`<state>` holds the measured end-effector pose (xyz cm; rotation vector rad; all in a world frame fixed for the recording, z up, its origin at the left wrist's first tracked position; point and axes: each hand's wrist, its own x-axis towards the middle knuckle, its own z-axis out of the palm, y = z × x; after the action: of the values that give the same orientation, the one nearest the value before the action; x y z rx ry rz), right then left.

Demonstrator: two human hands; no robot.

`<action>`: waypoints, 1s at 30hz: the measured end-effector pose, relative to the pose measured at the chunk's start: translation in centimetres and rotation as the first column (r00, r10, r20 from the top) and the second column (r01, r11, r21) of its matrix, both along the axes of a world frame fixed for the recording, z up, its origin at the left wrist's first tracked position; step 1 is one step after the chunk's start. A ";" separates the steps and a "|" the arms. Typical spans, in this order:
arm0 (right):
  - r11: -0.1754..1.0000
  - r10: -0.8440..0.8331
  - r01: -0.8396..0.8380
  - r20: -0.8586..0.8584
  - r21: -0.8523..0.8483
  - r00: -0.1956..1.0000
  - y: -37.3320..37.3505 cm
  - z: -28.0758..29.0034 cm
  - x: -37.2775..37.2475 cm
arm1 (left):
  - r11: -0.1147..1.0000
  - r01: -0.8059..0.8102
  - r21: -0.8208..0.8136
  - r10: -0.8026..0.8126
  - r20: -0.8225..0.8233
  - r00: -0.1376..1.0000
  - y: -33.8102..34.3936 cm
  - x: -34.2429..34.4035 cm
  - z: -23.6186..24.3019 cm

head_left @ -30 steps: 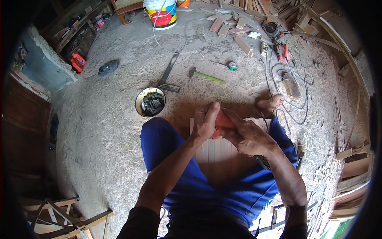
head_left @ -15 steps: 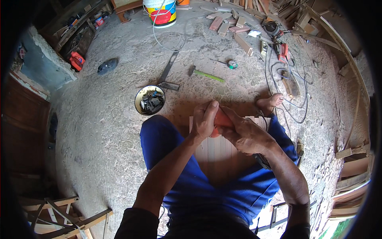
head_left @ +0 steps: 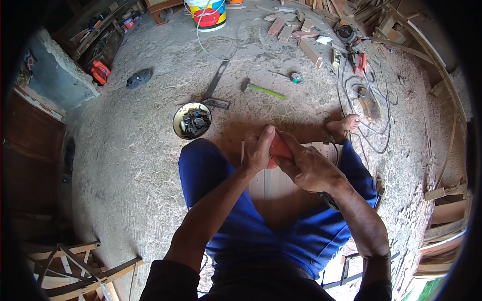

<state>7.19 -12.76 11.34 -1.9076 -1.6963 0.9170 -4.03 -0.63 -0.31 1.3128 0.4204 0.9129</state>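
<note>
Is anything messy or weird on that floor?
Yes. The dark cable lies in loose, untidy loops right by the bare foot, where it might trip someone. Farther off, wood pieces lie scattered at all angles instead of stacked. I can't see anything spilled.

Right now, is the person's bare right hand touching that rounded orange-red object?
Touching. The head view shows the bare right hand gripping the rounded orange-red object, digits against its right side, no gap showing.
</note>
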 end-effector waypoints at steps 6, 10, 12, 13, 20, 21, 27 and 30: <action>1.000 -0.015 0.015 -0.021 0.000 1.000 -0.5 -0.5 0.0 | 1.000 0.021 0.012 -0.021 -0.024 0.999 -0.3 -0.1 0.1; 1.000 -0.020 0.020 -0.015 -0.020 1.000 -0.5 -0.8 -0.1 | 0.991 -0.043 0.129 0.046 -0.020 0.999 -0.3 0.0 -0.3; 0.998 -0.028 0.028 0.001 -0.054 1.000 -0.3 -0.6 -0.3 | 0.992 -0.048 0.115 0.053 -0.038 0.998 -0.2 -0.1 -0.5; 0.999 -0.022 0.022 -0.003 -0.032 1.000 -0.3 -0.8 -0.2 | 0.993 -0.052 0.108 0.057 -0.047 0.997 -0.2 -0.2 -0.6; 1.000 -0.011 0.011 0.002 0.007 1.000 -0.3 -1.4 -0.2 | 0.994 -0.068 0.087 0.074 -0.070 0.995 -0.4 -0.4 -0.8; 1.000 -0.006 0.006 0.003 0.031 1.000 -0.3 -1.7 -0.2 | 0.992 -0.081 0.097 0.089 -0.077 0.993 -0.4 -0.5 -0.8; 0.999 0.013 -0.013 -0.011 0.049 1.000 -0.3 -2.1 0.1 | 0.997 -0.065 -0.052 0.058 -0.117 0.991 -0.8 -0.5 -1.1; 1.000 0.006 -0.007 -0.017 -0.009 1.000 -0.1 -1.6 0.2 | 0.996 -0.049 -0.080 0.042 -0.096 0.995 -0.9 -0.6 -1.0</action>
<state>7.34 -12.88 9.71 -1.8956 -1.6924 0.9419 -4.63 -1.58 -1.35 1.2782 0.5577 0.8650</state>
